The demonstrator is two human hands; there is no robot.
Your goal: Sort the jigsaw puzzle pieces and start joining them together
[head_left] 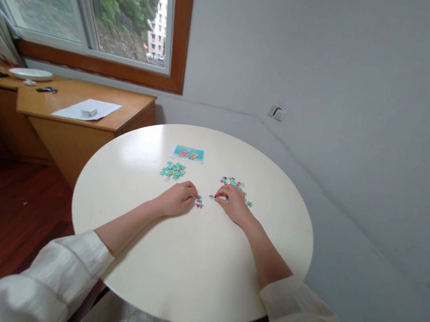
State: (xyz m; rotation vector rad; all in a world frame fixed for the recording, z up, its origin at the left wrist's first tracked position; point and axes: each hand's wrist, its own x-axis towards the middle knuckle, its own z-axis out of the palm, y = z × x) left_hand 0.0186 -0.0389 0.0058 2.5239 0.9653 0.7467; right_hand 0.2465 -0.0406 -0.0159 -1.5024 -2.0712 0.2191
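Note:
My left hand (180, 198) rests on the table with its fingertips closed at a small joined cluster of puzzle pieces (200, 202), pink and teal. Opposite it, my right hand (232, 201) pinches a small puzzle piece (212, 197) just above the tabletop, a short gap from the cluster. Under and behind my right hand lies a spread of multicoloured puzzle pieces (232, 181), partly hidden by it. A heap of mostly teal puzzle pieces (173, 171) sits beyond my left hand. Behind that heap is a picture card (188, 154) with pink and yellow cartoon figures on teal.
The round white table (181, 265) stands close to the wall. At the left is a wooden desk (132, 114) bearing a paper sheet (104, 109), a small white box (88, 112) and a white plate (31, 74). A wall socket (279, 114) is beyond the table.

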